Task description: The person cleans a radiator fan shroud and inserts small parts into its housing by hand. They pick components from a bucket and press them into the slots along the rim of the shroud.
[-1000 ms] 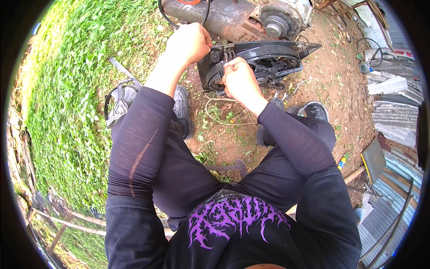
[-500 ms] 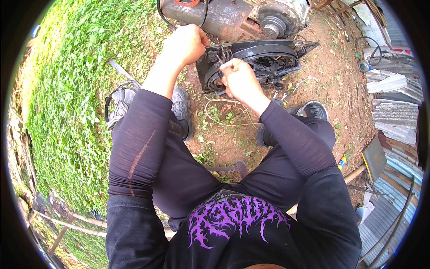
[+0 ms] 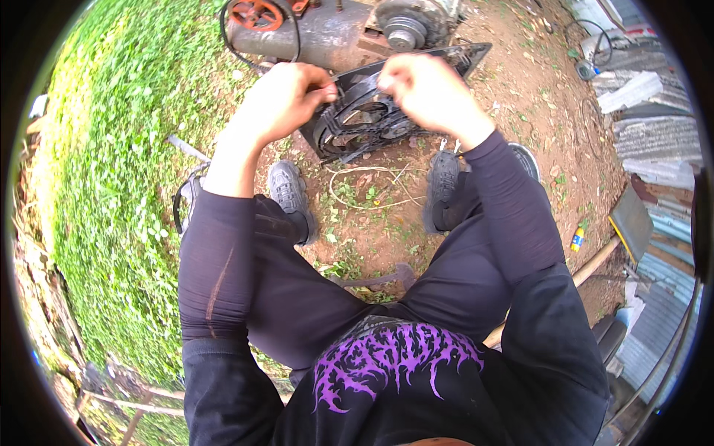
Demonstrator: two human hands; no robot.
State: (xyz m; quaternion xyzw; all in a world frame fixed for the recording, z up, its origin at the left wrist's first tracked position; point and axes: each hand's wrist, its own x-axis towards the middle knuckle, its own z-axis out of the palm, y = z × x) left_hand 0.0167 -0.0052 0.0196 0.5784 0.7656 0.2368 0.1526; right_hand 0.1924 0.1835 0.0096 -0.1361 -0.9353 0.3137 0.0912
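Note:
My left hand (image 3: 290,100) is curled with thumb and fingers together at the upper left edge of a black metal-or-plastic assembly (image 3: 361,123), which has curved channels and rests tilted on the dirt between and beyond my shoes. What those fingertips grip is too small to make out. My right hand (image 3: 424,89), blurred, has its fingers bent over the top of the same assembly; whatever is between them is hidden. A loop of pale cord (image 3: 333,192) lies just in front of it.
Behind are a rusty tank (image 3: 275,41) with a red wheel (image 3: 253,15) and a pulley machine (image 3: 405,30). Grass lies left, with a grey strapped item (image 3: 187,201). Corrugated sheets (image 3: 654,137), a board (image 3: 631,223) and a small yellow bottle (image 3: 577,239) lie right.
My view has shifted. My right hand has moved up and right to the assembly's top; my left hand sits lower against its left edge. The assembly looks more angled, its right corner higher.

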